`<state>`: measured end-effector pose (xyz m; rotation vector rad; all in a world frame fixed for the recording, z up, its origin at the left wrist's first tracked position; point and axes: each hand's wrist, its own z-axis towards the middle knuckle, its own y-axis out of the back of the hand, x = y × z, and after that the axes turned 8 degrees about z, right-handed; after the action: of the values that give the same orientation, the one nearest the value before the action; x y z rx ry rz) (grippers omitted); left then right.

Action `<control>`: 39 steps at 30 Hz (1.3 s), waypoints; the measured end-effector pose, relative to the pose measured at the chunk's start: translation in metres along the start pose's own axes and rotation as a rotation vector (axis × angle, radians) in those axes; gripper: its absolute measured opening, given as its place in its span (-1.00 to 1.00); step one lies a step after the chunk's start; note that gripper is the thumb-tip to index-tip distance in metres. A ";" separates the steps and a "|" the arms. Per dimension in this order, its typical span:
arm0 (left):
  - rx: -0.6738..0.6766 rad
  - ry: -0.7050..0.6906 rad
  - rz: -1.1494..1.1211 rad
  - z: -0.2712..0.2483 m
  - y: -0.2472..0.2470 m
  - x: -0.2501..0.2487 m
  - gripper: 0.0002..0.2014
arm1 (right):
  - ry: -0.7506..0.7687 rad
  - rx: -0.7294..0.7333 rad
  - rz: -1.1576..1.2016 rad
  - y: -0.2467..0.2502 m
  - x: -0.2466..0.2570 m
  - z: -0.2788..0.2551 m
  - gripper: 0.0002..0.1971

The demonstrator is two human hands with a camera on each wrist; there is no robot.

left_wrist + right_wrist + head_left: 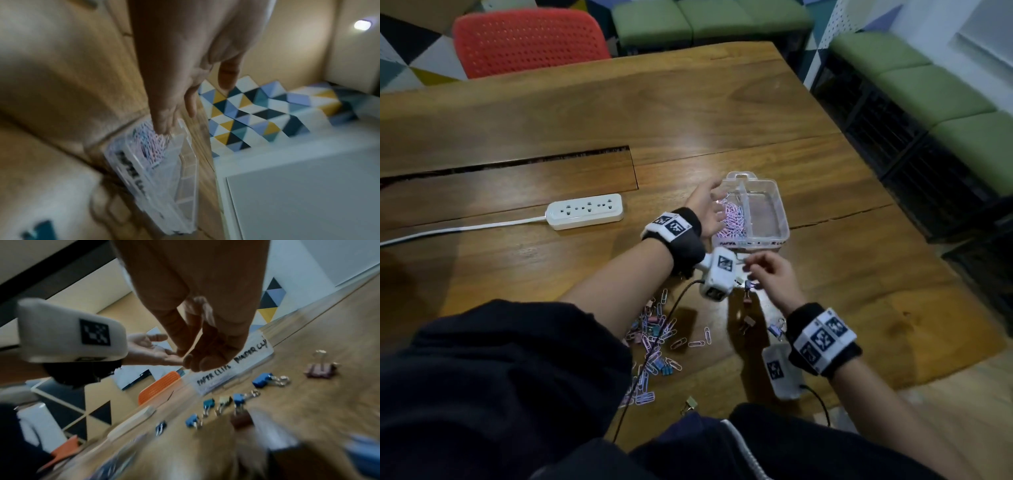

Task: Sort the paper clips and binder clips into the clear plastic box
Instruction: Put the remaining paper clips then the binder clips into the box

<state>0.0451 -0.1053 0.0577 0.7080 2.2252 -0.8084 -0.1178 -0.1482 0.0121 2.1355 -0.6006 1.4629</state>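
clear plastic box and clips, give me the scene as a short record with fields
box: clear plastic box on the wooden table, two compartments
left compartment: paper clips
right compartment: looks empty
left hand: left hand open above the paper clips
right hand: right hand near the box front, fingers curled; contents unclear
loose: binder clips and paper clips on the table
other: power strip

White power strip (585, 211) on wooden table (688, 109); red chair (527, 41) behind; green benches (935, 85) right.
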 end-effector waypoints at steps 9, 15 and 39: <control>-0.092 -0.090 1.378 -0.076 0.069 0.065 -0.86 | 0.049 0.407 -0.675 -0.037 -0.038 -0.045 -0.72; -0.122 0.000 1.740 -0.100 0.090 0.111 -0.71 | 0.089 0.548 -0.760 -0.059 -0.042 -0.046 -0.65; -0.226 -0.077 1.558 -0.107 0.107 0.113 -0.84 | 0.121 0.909 -0.943 -0.066 -0.039 -0.074 -0.59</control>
<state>0.0021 0.0701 0.0022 1.7919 1.0381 0.2162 -0.1446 -0.0478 -0.0106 2.3115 1.1989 1.3381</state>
